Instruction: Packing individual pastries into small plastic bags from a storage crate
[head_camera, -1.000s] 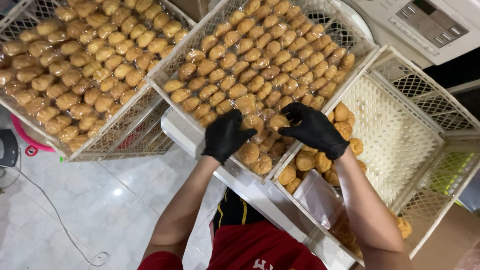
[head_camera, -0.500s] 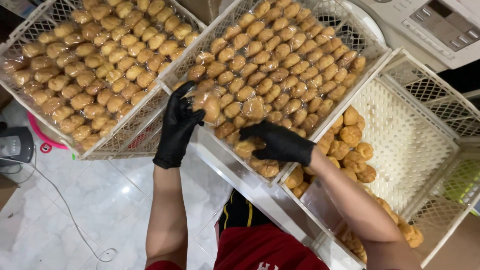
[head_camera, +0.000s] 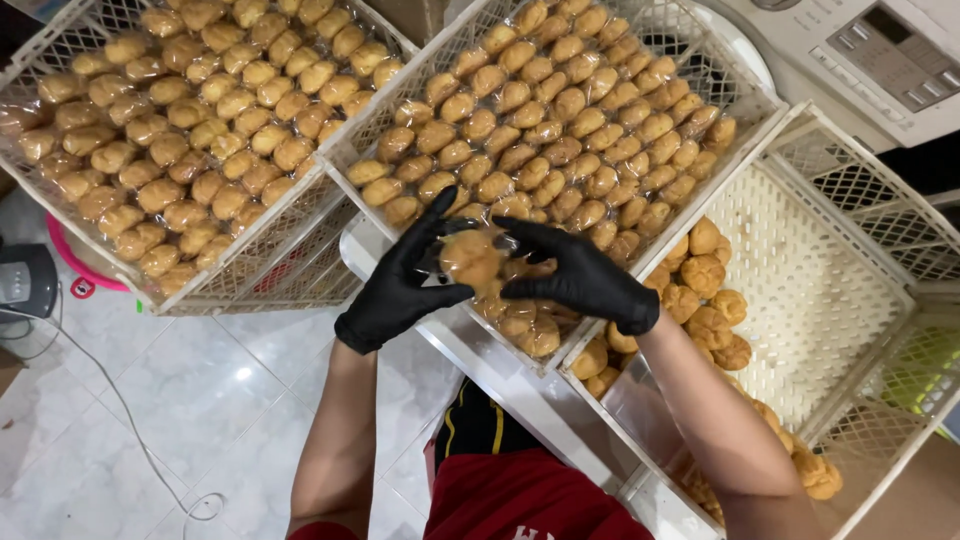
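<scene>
Our left hand (head_camera: 400, 285) and right hand (head_camera: 580, 280), both in black gloves, are closed together on one wrapped bun (head_camera: 472, 258), which we hold just above the near edge of the middle crate (head_camera: 745, 100) full of wrapped buns. Another full crate (head_camera: 30, 60) stands to the left. To the right, a white crate (head_camera: 820, 290) holds some unwrapped buns (head_camera: 705, 290).

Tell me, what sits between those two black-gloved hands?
In the head view, one wrapped golden pastry sits between the left hand and right hand.

Home bakery: pastry-filled crates (head_camera: 640, 60), floor tiles (head_camera: 190, 400)
</scene>
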